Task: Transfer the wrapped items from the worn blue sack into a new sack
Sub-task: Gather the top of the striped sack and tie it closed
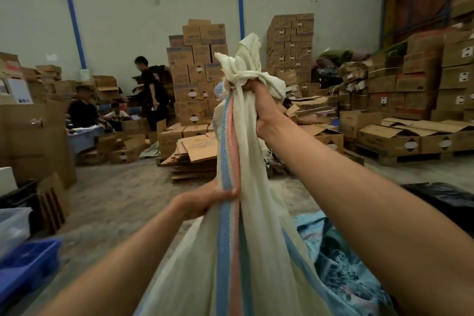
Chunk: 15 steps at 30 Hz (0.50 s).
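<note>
New sack [246, 213]: cream woven fabric with a blue and pink stripe; runs from the bottom centre of the frame up to a gathered neck at centre; its mouth is bunched and appears knotted just above the upper fist
Right hand [259, 100]: fingers curled tight round the neck just under the knot, at centre frame; arm stretched out and up
Left hand [218, 197]: lower on the neck, below centre; fingers wrapped round the stripe, pinching the fabric together
Worn sack [333, 264]: pale blue, frayed, slumped on the floor at lower right, touching the new sack's side; whether anything is left inside cannot be told
Wrapped items: none visible; presumably inside the new sack, whose lower body bulges out toward the bottom edge
Handling: the cloth is soft and limp, folds wherever it is squeezed; the taut neck suggests a fair weight below; woven plastic is likely slippery, so a full fist under the knot looks the safest hold; a second grip lower down steadies the load
Stage: judged near the end; the filled sack looks closed
Surroundings: stacked cartons [197, 64] at centre back; blue crate [25, 259] at lower left; people [151, 90] at mid left
</note>
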Motion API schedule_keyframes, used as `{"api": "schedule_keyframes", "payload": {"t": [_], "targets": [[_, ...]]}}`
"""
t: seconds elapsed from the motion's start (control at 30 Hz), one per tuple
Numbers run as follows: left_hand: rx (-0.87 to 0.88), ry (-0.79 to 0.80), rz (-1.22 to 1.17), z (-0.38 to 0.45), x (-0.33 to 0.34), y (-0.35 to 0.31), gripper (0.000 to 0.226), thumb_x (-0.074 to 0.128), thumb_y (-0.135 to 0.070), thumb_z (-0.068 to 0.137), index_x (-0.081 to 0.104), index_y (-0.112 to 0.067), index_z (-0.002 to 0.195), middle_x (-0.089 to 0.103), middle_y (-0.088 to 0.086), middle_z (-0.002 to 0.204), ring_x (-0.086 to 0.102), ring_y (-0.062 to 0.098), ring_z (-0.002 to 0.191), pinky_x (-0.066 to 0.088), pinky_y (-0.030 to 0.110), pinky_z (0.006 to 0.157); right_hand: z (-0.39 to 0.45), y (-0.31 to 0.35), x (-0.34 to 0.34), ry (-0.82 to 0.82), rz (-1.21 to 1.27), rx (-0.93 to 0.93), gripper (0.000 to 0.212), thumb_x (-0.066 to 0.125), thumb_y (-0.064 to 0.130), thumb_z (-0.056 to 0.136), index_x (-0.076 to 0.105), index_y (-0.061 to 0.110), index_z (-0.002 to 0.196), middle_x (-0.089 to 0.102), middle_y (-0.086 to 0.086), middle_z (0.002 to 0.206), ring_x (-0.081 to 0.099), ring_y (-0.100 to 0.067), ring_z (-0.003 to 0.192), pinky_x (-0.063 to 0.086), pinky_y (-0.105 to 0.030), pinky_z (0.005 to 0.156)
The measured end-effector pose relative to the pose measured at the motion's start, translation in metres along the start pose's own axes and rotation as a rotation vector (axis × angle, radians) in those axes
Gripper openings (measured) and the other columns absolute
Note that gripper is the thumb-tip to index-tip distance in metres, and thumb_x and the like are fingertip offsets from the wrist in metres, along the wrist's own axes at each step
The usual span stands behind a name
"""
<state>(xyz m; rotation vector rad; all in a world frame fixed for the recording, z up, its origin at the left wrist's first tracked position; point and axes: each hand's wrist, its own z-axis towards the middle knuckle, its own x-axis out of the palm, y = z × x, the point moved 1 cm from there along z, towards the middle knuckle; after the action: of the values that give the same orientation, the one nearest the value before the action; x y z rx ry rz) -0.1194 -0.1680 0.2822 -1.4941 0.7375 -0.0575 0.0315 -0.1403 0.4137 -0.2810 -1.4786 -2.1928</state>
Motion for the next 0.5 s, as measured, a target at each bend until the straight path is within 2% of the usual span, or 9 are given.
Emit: {"api": "schedule_keyframes", "payload": {"t": [0.07,0.13,0.2,0.27,0.3,0.33,0.37,0.43,0.5], "targets": [[0.045,-0.055,-0.081,0.005,0.036,0.009,0.085,0.089,-0.048,0.045,0.048,-0.029,0.116,0.061,0.002,0.117,0.062,0.014,0.103,0.053,0.026,0.081,0.005,-0.009,0.007,0.005,0.048,-0.011,0.022,0.058,0.03,0.091,0.066,0.012,0.103,0.069,-0.006,0.076,0.067,-0.02,0.069,0.055,-0.031,0.064],[0.053,-0.126,-0.197,0.013,0.056,0.014,0.052,0.086,-0.024,0.068,0.054,-0.028,0.11,0.067,0.002,0.112,0.065,0.015,0.099,0.055,0.031,0.084,0.007,-0.021,0.005,0.005,-0.029,0.046,0.025,0.057,0.034,0.094,0.066,0.013,0.104,0.069,-0.008,0.084,0.067,-0.02,0.074,0.057,-0.031,0.067],[-0.015,-0.138,-0.313,0.021,0.062,0.024,0.047,0.081,-0.017,0.076,0.057,-0.023,0.116,0.069,0.001,0.108,0.066,0.018,0.098,0.055,0.031,0.082,0.01,-0.032,-0.013,-0.063,-0.23,0.171,0.045,0.06,0.051,0.09,0.065,0.015,0.117,0.069,-0.01,0.105,0.067,-0.025,0.095,0.056,-0.037,0.084],[-0.069,-0.157,-0.409,0.025,0.065,0.034,0.042,0.075,-0.019,0.081,0.057,-0.02,0.119,0.069,0.003,0.108,0.067,0.021,0.098,0.054,0.031,0.077,0.008,-0.043,-0.04,-0.062,-0.579,0.41,0.086,0.061,0.079,0.07,0.055,0.018,0.131,0.062,-0.011,0.127,0.06,-0.029,0.114,0.048,-0.047,0.099],[-0.072,-0.207,-0.46,0.027,0.064,0.037,0.039,0.073,-0.018,0.084,0.057,-0.018,0.119,0.069,0.005,0.107,0.067,0.022,0.096,0.054,0.03,0.073,0.004,-0.046,-0.054,-0.031,-0.743,0.54,0.105,0.059,0.088,0.058,0.049,0.018,0.135,0.057,-0.012,0.132,0.057,-0.032,0.119,0.047,-0.05,0.1],[-0.076,-0.282,-0.51,0.03,0.062,0.044,0.037,0.07,-0.016,0.086,0.058,-0.015,0.121,0.069,0.006,0.107,0.067,0.022,0.094,0.053,0.029,0.069,0.0,-0.052,-0.069,0.014,-0.873,0.628,0.111,0.057,0.092,0.053,0.046,0.018,0.135,0.054,-0.013,0.133,0.057,-0.034,0.119,0.05,-0.05,0.096],[-0.07,-0.362,-0.543,0.032,0.058,0.048,0.036,0.068,-0.014,0.087,0.06,-0.012,0.122,0.07,0.007,0.107,0.068,0.023,0.093,0.053,0.029,0.068,-0.007,-0.057,-0.08,0.042,-0.96,0.629,0.102,0.056,0.091,0.057,0.047,0.019,0.13,0.054,-0.014,0.13,0.059,-0.032,0.115,0.054,-0.046,0.088],[-0.086,-0.479,-0.592,0.036,0.049,0.056,0.037,0.063,-0.009,0.087,0.06,-0.006,0.124,0.07,0.012,0.109,0.068,0.027,0.095,0.056,0.034,0.075,-0.025,-0.07,-0.101,0.008,-0.976,0.373,0.072,0.059,0.077,0.074,0.052,0.022,0.12,0.056,-0.013,0.127,0.059,-0.024,0.11,0.057,-0.04,0.081],[-0.12,-0.492,-0.67,0.038,0.043,0.058,0.039,0.06,-0.008,0.087,0.058,-0.001,0.125,0.069,0.02,0.112,0.067,0.035,0.1,0.057,0.042,0.083,-0.05,-0.095,-0.124,-0.079,-0.898,0.107,0.077,0.067,0.069,0.075,0.046,0.023,0.132,0.051,-0.006,0.134,0.052,-0.022,0.122,0.051,-0.037,0.091]]}}
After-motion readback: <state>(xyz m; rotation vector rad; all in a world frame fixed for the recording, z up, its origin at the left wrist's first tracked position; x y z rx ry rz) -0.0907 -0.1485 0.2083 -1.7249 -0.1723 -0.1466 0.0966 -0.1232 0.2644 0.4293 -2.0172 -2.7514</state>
